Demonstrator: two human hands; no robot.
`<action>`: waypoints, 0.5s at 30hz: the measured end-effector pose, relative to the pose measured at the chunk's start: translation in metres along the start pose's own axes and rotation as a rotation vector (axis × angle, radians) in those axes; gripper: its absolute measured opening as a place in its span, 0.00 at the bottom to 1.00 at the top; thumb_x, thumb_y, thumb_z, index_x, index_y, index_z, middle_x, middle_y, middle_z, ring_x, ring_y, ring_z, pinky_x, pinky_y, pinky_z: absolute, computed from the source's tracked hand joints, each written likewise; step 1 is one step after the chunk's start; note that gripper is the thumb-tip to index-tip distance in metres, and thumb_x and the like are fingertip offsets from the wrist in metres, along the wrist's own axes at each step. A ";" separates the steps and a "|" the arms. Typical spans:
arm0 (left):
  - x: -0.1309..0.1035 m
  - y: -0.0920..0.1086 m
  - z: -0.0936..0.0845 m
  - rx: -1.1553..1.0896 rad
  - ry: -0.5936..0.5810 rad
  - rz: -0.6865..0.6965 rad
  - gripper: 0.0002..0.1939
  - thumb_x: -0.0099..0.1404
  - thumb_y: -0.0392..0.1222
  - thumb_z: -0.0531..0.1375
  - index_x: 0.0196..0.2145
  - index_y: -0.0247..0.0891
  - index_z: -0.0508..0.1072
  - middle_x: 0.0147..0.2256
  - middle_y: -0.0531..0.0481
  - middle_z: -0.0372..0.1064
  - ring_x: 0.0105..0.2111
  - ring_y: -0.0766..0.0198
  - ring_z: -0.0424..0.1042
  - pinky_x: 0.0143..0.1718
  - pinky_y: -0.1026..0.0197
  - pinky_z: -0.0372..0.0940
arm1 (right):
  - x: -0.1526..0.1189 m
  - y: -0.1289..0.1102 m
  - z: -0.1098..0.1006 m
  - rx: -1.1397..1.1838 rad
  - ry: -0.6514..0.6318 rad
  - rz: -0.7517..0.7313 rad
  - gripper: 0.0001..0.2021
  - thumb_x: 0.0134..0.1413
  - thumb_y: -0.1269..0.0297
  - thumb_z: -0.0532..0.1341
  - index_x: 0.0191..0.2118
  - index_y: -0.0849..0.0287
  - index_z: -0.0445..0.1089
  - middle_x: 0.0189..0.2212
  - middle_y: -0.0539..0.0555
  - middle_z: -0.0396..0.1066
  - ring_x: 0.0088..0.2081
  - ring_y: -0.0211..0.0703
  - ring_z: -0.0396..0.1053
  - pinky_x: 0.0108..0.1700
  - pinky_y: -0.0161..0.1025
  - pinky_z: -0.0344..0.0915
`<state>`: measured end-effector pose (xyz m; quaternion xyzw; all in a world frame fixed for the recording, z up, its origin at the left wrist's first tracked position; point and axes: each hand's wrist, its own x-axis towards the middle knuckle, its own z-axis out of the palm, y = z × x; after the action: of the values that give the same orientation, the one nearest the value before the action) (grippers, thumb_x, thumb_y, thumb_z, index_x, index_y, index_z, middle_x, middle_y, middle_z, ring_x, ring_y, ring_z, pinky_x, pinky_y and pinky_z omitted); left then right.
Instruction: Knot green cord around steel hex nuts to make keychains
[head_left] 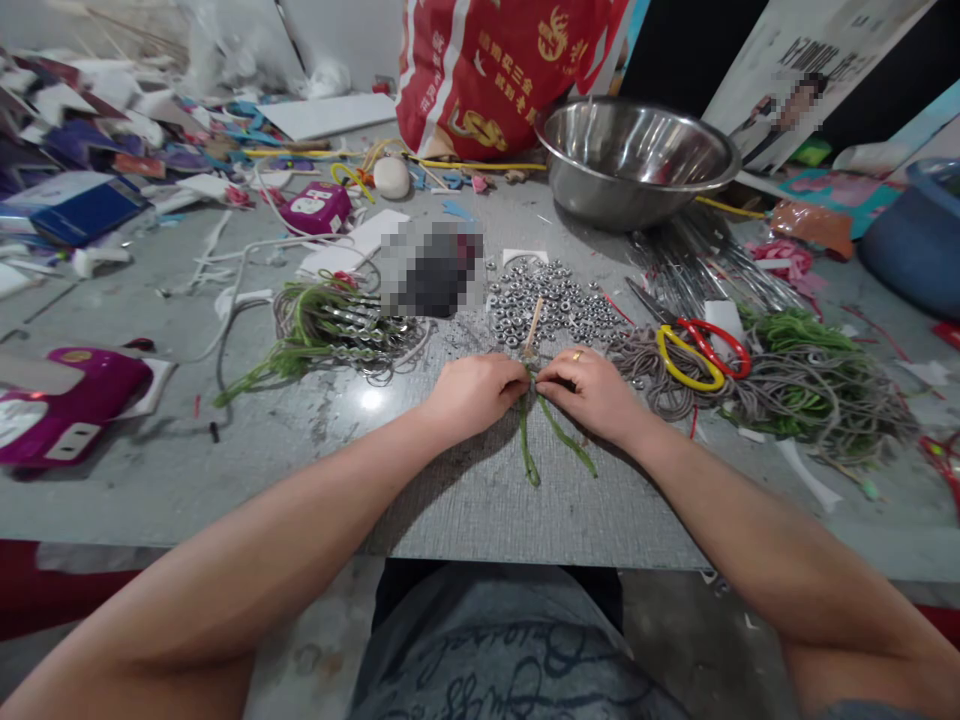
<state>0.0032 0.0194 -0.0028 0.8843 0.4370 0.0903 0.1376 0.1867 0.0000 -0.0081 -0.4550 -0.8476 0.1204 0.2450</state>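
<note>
My left hand (pixel 478 392) and my right hand (pixel 594 398) meet at the middle of the table, fingertips pinched close together. Both hold a thin cord, whose green ends (pixel 559 430) trail over the tabletop towards me. Just beyond the fingers, a short wooden stick (pixel 535 322) rises by the work; what it is fixed to is hard to see. A ring is on my right hand. Behind lies a spread of small shiny metal rings or nuts (pixel 577 305). To the left rests a bundle of green and grey cords (pixel 322 320) with metal pieces worked into them.
Scissors with red and yellow handles (pixel 666 360) lie on grey and green cords (pixel 825 390) at right. Behind stand a steel bowl (pixel 615 200), a red bag (pixel 487 90) and a blue tub (pixel 915 245). Purple devices (pixel 112 390) with cables and scraps cover the left.
</note>
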 end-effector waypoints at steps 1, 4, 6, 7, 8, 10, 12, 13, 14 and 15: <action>0.000 0.000 0.000 -0.002 0.000 0.000 0.11 0.63 0.41 0.52 0.34 0.42 0.74 0.34 0.53 0.73 0.34 0.64 0.70 0.30 0.65 0.58 | 0.000 0.000 0.000 -0.002 0.002 -0.001 0.05 0.54 0.67 0.58 0.30 0.59 0.71 0.29 0.53 0.72 0.35 0.41 0.67 0.40 0.41 0.60; 0.001 0.000 0.001 0.004 -0.001 -0.011 0.11 0.63 0.41 0.52 0.34 0.42 0.74 0.34 0.53 0.73 0.34 0.64 0.70 0.29 0.65 0.58 | 0.001 0.001 0.002 -0.015 0.005 -0.006 0.05 0.54 0.67 0.58 0.29 0.58 0.71 0.28 0.52 0.72 0.34 0.41 0.66 0.40 0.41 0.60; 0.001 0.001 0.001 0.011 0.001 -0.016 0.11 0.63 0.40 0.52 0.34 0.42 0.74 0.34 0.52 0.73 0.34 0.64 0.70 0.29 0.65 0.58 | 0.002 0.000 0.002 -0.026 0.008 -0.013 0.05 0.52 0.68 0.58 0.28 0.59 0.70 0.27 0.52 0.71 0.33 0.41 0.65 0.39 0.40 0.59; 0.001 0.001 0.000 0.011 0.002 -0.015 0.11 0.63 0.40 0.51 0.33 0.41 0.74 0.34 0.52 0.72 0.34 0.64 0.70 0.29 0.65 0.58 | 0.003 0.000 0.003 -0.033 0.010 -0.016 0.05 0.51 0.69 0.58 0.27 0.59 0.70 0.26 0.52 0.70 0.32 0.41 0.64 0.39 0.40 0.59; 0.001 0.001 0.000 0.009 0.004 -0.011 0.11 0.62 0.40 0.51 0.33 0.41 0.73 0.33 0.52 0.72 0.34 0.63 0.70 0.29 0.65 0.58 | 0.004 -0.001 0.003 -0.039 0.013 -0.016 0.05 0.51 0.70 0.58 0.26 0.59 0.69 0.25 0.53 0.70 0.31 0.41 0.64 0.38 0.40 0.58; 0.000 0.002 -0.002 -0.002 0.006 -0.005 0.10 0.62 0.40 0.52 0.33 0.40 0.73 0.34 0.52 0.71 0.34 0.62 0.70 0.29 0.64 0.59 | 0.004 -0.002 0.004 -0.043 0.016 -0.014 0.06 0.49 0.70 0.57 0.25 0.59 0.68 0.24 0.52 0.69 0.30 0.41 0.63 0.37 0.39 0.58; -0.002 0.003 -0.003 -0.019 0.019 0.002 0.10 0.61 0.41 0.52 0.35 0.40 0.72 0.35 0.51 0.71 0.33 0.62 0.71 0.29 0.63 0.60 | 0.004 -0.003 0.004 -0.035 0.016 -0.010 0.06 0.49 0.71 0.56 0.24 0.58 0.67 0.23 0.51 0.67 0.30 0.40 0.62 0.36 0.39 0.57; -0.003 0.004 -0.004 -0.026 0.029 0.006 0.10 0.60 0.41 0.53 0.37 0.40 0.72 0.36 0.50 0.70 0.33 0.62 0.71 0.30 0.63 0.60 | 0.004 -0.003 0.003 -0.028 0.018 -0.009 0.06 0.49 0.70 0.56 0.24 0.58 0.67 0.23 0.51 0.67 0.29 0.40 0.62 0.36 0.38 0.57; -0.003 0.004 -0.004 -0.032 0.039 0.010 0.10 0.60 0.41 0.53 0.38 0.40 0.71 0.37 0.50 0.69 0.33 0.62 0.71 0.30 0.62 0.61 | 0.004 -0.004 0.003 -0.020 0.019 -0.007 0.06 0.49 0.70 0.56 0.24 0.58 0.67 0.23 0.51 0.66 0.29 0.40 0.62 0.35 0.38 0.57; -0.004 0.005 -0.004 -0.034 0.046 0.014 0.11 0.60 0.42 0.53 0.39 0.40 0.71 0.38 0.50 0.69 0.33 0.62 0.71 0.30 0.62 0.61 | 0.004 -0.004 0.003 -0.012 0.022 -0.007 0.06 0.49 0.70 0.56 0.24 0.58 0.66 0.23 0.51 0.66 0.29 0.40 0.62 0.35 0.38 0.57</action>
<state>0.0029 0.0144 0.0028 0.8825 0.4324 0.1191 0.1419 0.1808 0.0014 -0.0074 -0.4549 -0.8471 0.1095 0.2518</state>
